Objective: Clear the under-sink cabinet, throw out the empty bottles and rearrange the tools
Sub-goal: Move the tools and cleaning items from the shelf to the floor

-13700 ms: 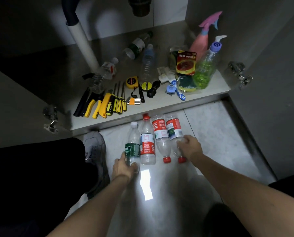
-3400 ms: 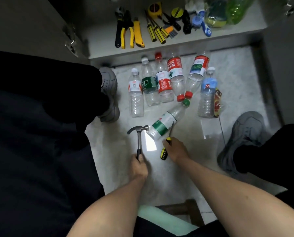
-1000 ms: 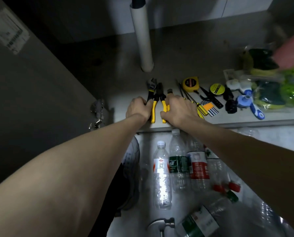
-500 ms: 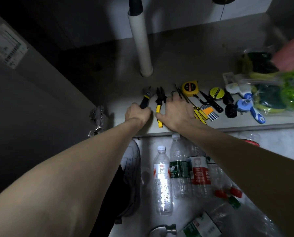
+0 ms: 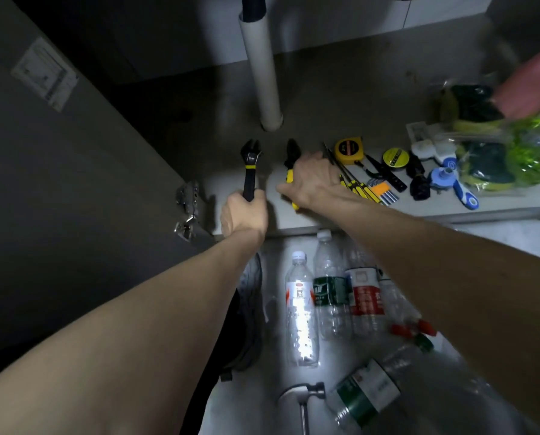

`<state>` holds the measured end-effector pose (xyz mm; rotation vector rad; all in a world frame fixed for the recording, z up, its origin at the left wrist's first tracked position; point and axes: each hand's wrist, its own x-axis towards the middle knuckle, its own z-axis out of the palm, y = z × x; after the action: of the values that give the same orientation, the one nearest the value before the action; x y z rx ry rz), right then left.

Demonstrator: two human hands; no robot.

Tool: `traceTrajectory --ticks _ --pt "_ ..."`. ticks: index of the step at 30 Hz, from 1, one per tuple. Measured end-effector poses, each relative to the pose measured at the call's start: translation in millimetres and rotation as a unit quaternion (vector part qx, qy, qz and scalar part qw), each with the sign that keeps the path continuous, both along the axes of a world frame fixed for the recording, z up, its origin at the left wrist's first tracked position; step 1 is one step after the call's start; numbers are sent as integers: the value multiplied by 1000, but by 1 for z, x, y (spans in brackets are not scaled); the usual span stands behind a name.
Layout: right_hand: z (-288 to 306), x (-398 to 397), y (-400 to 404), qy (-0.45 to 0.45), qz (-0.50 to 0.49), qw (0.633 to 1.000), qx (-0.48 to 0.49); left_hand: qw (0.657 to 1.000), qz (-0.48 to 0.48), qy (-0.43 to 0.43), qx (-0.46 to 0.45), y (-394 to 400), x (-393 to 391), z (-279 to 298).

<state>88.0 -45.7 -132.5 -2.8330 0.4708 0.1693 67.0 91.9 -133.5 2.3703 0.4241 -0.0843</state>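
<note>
Black-and-yellow steel: wrench (image 5: 250,166) in the left hand (image 5: 243,215), fingers wrapped round the lower handle, head pointing to the cabinet back and lifted or just skimming the cabinet floor (image 5: 340,98); cannot tell which. Pliers (image 5: 291,158) under the right hand (image 5: 312,180): fingers curled over the yellow handles, black nose showing past the knuckles. Both tools sit near the front edge of the cabinet floor, just right of the left door hinge (image 5: 187,208) and in front of the white pipe (image 5: 262,73).

Step in hand, as judged: taking the tools out, two at a time.

Notes for doing it well:
- Keep each grip low on the handle and firm; the wrench is head-heavy and may swing.
- Squeeze the pliers' handles together before lifting, or the nose may open and snag the screwdrivers (image 5: 356,186) lying just beside the right hand.
- Draw both straight back, clear of the pipe and hinge.
- Set them beside the hammer (image 5: 303,397) on the tile, not on the bottles (image 5: 331,296), which lie in a row just below the cabinet lip and would roll.

Further right on the cabinet floor: tape measure (image 5: 348,150), hex keys (image 5: 383,191), small brush (image 5: 453,186), bagged sponges (image 5: 488,164).
</note>
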Motion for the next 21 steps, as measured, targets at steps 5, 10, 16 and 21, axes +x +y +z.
traceTrajectory --ticks 5,10,16,21 --pt "30 -32 -28 -43 -81 990 108 999 -12 -7 -30 -7 -40 12" --pt "47 -101 -68 -35 -147 978 146 997 -29 -6 -66 -8 -104 19" --pt "66 -216 -76 -5 -104 990 96 996 -51 10 -77 -4 -200 24" --pt "42 -310 -55 34 -102 984 142 994 -73 54 -67 10 -298 3"
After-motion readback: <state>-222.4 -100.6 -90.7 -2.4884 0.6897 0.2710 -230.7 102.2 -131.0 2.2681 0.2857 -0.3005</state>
